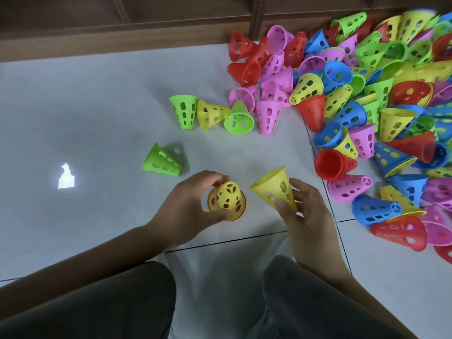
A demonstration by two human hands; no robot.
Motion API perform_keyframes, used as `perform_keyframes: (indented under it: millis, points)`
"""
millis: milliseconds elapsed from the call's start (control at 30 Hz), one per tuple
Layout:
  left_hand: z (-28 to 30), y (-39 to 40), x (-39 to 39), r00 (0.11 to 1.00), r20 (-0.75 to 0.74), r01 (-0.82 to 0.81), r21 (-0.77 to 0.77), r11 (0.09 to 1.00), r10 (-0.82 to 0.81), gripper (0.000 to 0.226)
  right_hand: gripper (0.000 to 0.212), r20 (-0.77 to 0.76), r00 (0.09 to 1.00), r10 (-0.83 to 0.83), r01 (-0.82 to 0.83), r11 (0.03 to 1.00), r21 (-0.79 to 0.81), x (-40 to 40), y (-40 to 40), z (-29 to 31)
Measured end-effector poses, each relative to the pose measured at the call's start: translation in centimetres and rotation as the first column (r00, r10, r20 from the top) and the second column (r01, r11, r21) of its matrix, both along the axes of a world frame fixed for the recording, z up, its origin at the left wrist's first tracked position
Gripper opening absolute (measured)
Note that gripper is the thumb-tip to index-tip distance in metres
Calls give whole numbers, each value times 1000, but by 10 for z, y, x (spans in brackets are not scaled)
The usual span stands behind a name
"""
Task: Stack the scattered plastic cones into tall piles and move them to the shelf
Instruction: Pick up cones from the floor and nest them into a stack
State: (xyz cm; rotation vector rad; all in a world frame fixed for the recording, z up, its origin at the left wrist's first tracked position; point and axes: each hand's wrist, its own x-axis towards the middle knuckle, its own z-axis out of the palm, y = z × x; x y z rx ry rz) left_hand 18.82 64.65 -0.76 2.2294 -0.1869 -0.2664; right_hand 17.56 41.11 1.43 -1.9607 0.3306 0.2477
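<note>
Cones of thin perforated plastic are the business here. Nearest, the left hand (193, 201) grips a short stack (226, 201), a yellow cone nested over a red one, narrow end up, on the pale tiled floor (97, 118). Just beside it the right hand (303, 211) pinches a single yellow plastic cone (272, 188), tilted with its wide mouth toward the stack. Farther off a green cone (161, 161) lies alone on its side. Beyond, a heap of red, pink, blue, green and yellow cones (367, 106) spreads rightward to the dark wooden shelf base (146, 23).

Yellow cones (275, 190), red-lined stack (227, 200), multicoloured heap (367, 99), grey-white floor (85, 106)
</note>
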Motion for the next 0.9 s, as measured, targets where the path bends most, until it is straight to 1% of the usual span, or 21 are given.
perform_keyframes:
  millis: [133, 167, 267, 367, 433, 500, 533, 600, 700, 800, 900]
  points:
    - [-17, 3, -4, 995, 65, 77, 82, 994, -82, 56, 35, 115, 992, 54, -54, 999, 0, -2, 4, 16]
    - [-20, 5, -5, 993, 70, 88, 95, 992, -94, 57, 35, 142, 986, 89, -84, 996, -40, -3, 7, 19]
    - [-26, 20, -10, 994, 69, 73, 132, 989, -83, 59, 40, 225, 944, 241, -184, 951, -247, -4, 14, 20]
    - [-26, 44, -12, 996, 85, 8, 194, 981, -25, 55, 44, 267, 895, 358, -254, 900, -355, -1, 23, 12]
    - [-24, 60, -9, 986, 164, -33, 258, 965, -11, 51, 44, 261, 871, 415, -299, 872, -388, 0, 28, 6]
    - [-24, 75, -2, 961, 273, -67, 349, 935, -33, 50, 42, 228, 868, 441, -344, 866, -363, 2, 32, 2]
    - [-24, 82, 1, 953, 301, -86, 390, 917, -38, 52, 40, 215, 864, 455, -363, 860, -359, 3, 34, 1]
    - [-26, 93, 7, 957, 287, -106, 460, 882, -35, 60, 38, 217, 840, 497, -384, 828, -409, 5, 41, -2]
    - [-34, 108, 15, 973, 225, -83, 538, 839, -48, 67, 36, 204, 810, 549, -414, 784, -463, 8, 53, -7]
    - [-39, 118, 20, 988, 154, -63, 532, 845, -23, 63, 36, 177, 800, 574, -452, 769, -451, 13, 61, -12]
    - [-38, 122, 23, 994, 106, -83, 527, 846, 31, 61, 36, 168, 795, 582, -472, 770, -430, 21, 68, -15]
